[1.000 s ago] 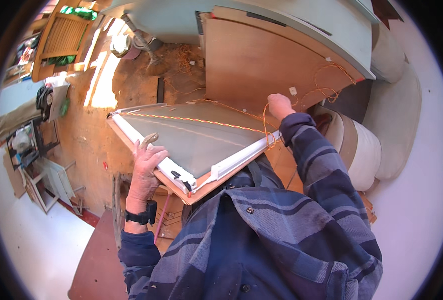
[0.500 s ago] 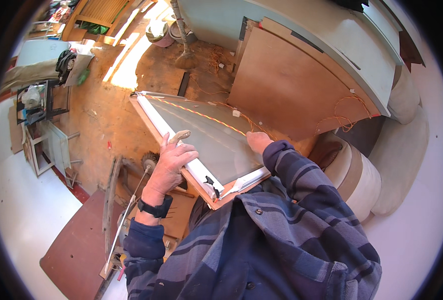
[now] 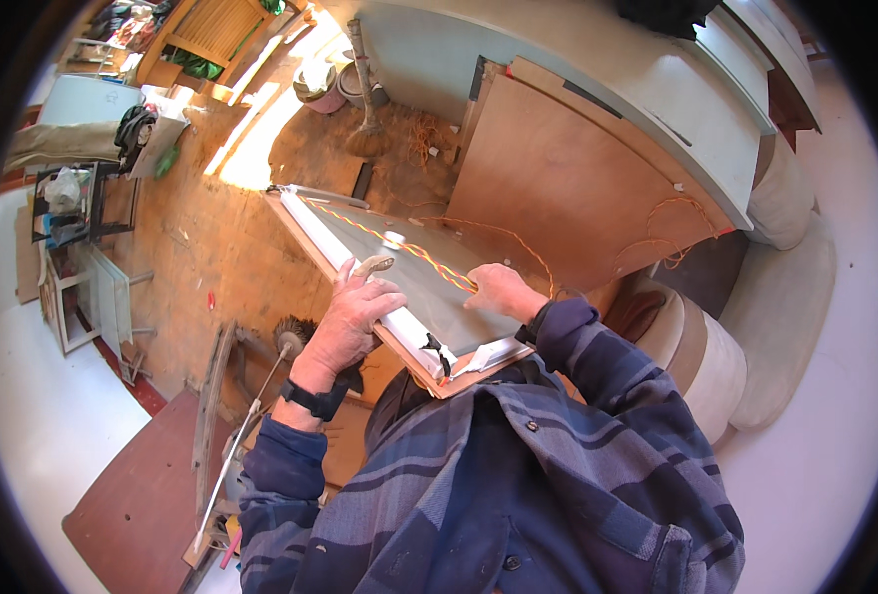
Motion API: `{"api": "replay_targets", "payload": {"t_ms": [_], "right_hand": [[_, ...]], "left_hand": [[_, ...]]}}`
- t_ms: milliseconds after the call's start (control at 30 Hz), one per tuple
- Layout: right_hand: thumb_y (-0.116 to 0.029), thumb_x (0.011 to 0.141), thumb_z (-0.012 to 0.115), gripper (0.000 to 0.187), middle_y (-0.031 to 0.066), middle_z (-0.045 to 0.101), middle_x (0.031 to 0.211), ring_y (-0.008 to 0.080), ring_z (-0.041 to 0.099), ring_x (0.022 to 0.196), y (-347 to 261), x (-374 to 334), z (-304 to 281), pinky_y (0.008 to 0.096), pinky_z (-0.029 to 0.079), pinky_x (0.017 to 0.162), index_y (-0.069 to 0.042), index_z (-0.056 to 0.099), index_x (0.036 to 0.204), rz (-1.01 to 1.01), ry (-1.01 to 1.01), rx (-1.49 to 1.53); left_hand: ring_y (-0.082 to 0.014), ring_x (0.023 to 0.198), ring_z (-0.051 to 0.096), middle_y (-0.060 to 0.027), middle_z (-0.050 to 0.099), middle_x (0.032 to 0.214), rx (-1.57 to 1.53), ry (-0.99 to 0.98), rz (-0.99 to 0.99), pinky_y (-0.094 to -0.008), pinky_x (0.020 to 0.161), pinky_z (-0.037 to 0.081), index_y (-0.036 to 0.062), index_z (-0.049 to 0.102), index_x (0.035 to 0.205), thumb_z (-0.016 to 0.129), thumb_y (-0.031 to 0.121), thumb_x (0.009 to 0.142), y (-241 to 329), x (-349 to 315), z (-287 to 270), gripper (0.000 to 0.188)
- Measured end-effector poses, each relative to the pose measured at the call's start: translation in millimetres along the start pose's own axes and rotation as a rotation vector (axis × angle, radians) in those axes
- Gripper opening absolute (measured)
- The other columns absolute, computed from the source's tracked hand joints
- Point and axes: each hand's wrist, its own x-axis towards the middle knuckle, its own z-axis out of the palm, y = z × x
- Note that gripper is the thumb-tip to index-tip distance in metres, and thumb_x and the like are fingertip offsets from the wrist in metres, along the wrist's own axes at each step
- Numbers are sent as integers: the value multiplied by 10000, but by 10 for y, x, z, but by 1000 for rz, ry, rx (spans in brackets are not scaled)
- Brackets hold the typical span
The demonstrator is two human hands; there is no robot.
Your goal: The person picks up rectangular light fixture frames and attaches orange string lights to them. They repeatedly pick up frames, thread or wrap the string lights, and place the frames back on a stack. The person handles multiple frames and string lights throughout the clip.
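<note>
A flat grey panel (image 3: 429,307) with white edge strips and a wooden border stands tilted before me. My left hand (image 3: 361,315) grips its left white edge strip (image 3: 325,243), fingers curled over it. A short tan curved piece (image 3: 372,265) sticks out at these fingers; I cannot tell whether it is held or wraps a finger. Over the panel, my right hand (image 3: 503,292) pinches a twisted red-and-yellow electrical wire (image 3: 389,238), which runs taut to the panel's far corner. Black tape or clips (image 3: 439,348) show at the near corner.
A large wooden board (image 3: 577,178) leans at the right, beside a padded beige seat (image 3: 676,346). Buckets (image 3: 320,84) and a broom (image 3: 364,139) stand at the back. Left of me are a wire-wheel brush (image 3: 292,332) and a brown board (image 3: 147,495).
My right hand has drawn back left over the panel, gathering wire; a loose loop now hangs beyond it. A small white piece on the wire has moved left. The left hand keeps its grip.
</note>
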Motion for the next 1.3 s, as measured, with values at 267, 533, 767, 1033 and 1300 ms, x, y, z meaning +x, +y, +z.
{"api": "replay_targets", "payload": {"t_ms": [267, 533, 767, 1033, 1300], "right_hand": [[-165, 868, 616, 273, 163, 688, 703, 352, 700, 685, -412, -80, -287, 458, 513, 641, -29, 726, 1077, -230, 27, -398], [-154, 892, 598, 539, 104, 652, 698, 292, 662, 658, -273, -159, -409, 420, 500, 657, -61, 550, 1420, -321, 200, -444], [-76, 954, 650, 41, 70, 668, 829, 229, 654, 718, -483, -217, -780, 334, 537, 715, -36, 647, 957, -395, 805, 100], [-188, 1086, 537, 250, 23, 608, 692, 99, 612, 605, -1389, -938, -1817, 247, 474, 578, 15, 624, 967, -150, 474, 1159], [-237, 1103, 489, 277, -56, 368, 632, 57, 400, 519, -897, -1412, -2641, 227, 296, 463, 8, 617, 1083, -104, 926, 826]], "left_hand": [[-335, 1378, 492, -19, 688, 1119, 23, -10, 56, -601, 1222, 208, 154, 697, 1072, 637, -88, 759, -29, 57, -24, 400], [-325, 1388, 482, -32, 684, 1115, -6, -17, 81, -586, 1220, 209, 141, 696, 1066, 642, -66, 788, -34, 140, -56, 351], [-326, 1335, 521, -33, 683, 1105, 11, -39, 92, -558, 1214, 246, 141, 701, 1073, 673, -57, 746, -103, 211, -112, 383], [-342, 1307, 530, -45, 686, 1084, 4, -3, 184, -578, 1218, 247, 146, 701, 1073, 686, -32, 773, 48, 436, -28, 349], [-334, 1216, 572, -30, 686, 1075, 13, -9, 243, -580, 1225, 243, 156, 697, 1076, 713, 7, 781, 213, 494, 108, 331]]}}
